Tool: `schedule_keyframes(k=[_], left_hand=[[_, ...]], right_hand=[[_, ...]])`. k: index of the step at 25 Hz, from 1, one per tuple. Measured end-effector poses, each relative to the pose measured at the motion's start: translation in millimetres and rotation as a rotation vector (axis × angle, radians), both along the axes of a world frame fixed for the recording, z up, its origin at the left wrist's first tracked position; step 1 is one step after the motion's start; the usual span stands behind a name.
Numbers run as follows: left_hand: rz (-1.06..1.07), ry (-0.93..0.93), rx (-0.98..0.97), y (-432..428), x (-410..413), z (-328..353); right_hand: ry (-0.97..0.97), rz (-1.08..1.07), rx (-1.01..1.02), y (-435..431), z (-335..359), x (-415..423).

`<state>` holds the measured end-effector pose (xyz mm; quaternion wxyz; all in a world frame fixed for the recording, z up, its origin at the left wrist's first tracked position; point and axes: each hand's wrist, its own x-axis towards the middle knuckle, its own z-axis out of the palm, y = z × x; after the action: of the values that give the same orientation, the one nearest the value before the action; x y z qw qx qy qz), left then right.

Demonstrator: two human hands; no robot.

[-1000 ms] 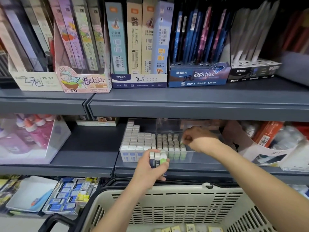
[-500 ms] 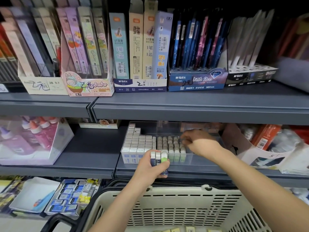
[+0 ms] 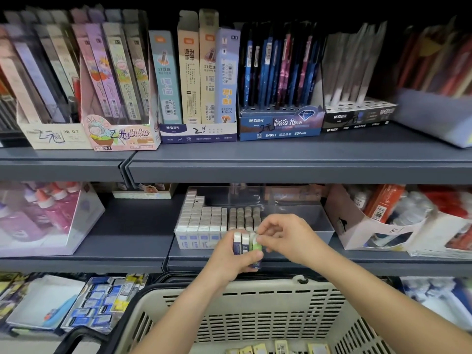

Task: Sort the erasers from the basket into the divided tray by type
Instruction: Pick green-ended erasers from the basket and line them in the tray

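A clear divided tray (image 3: 320,221) sits on the middle shelf. Its left compartment holds rows of white erasers with blue sleeves (image 3: 201,221); the one beside it holds grey-green erasers (image 3: 242,215). My left hand (image 3: 227,259) grips a small stack of erasers (image 3: 244,245) upright in front of the tray. My right hand (image 3: 286,236) pinches the green-sleeved eraser (image 3: 256,245) at the stack's right end. A cream slotted basket (image 3: 255,310) stands below, with several erasers (image 3: 281,347) on its bottom.
Boxes of pencil leads and pens line the top shelf (image 3: 281,159). A clear box of glue bottles (image 3: 46,215) stands at the left of the middle shelf, a white carton (image 3: 362,226) at the tray's right. More eraser packs (image 3: 99,305) lie lower left.
My right hand has come back from the grey-green compartment to the stack in my left hand and now pinches its green eraser. The left hand stayed put.
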<state>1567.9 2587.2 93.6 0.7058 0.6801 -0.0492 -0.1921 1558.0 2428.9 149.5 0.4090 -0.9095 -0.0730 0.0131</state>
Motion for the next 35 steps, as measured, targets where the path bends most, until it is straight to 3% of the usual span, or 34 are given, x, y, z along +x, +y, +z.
schedule_keyframes(k=[4,8,13,23,27,30,32,35], left_hand=[[0.102,0.048,-0.110,4,6,1],[0.219,0.016,-0.048,14,13,-2],[0.246,-0.008,0.044,14,11,-11],[0.224,-0.018,0.013,12,10,-10],[0.217,0.014,-0.028,12,10,-8],[0.198,-0.002,-0.019,11,10,-7],[0.163,-0.014,-0.004,10,11,-5],[0.084,-0.039,0.040,9,11,-3]], right_hand=[[0.094,-0.027,0.172,-17,4,10],[-0.021,-0.194,0.181,-38,14,39],[-0.132,-0.213,-0.416,-37,4,69],[0.032,-0.102,-0.455,-24,-24,84],[-0.005,-0.102,-0.517,-21,-16,79],[-0.088,-0.039,-0.406,-11,-8,62],[-0.020,0.083,-0.266,2,-6,44],[0.028,0.130,-0.214,9,-6,29]])
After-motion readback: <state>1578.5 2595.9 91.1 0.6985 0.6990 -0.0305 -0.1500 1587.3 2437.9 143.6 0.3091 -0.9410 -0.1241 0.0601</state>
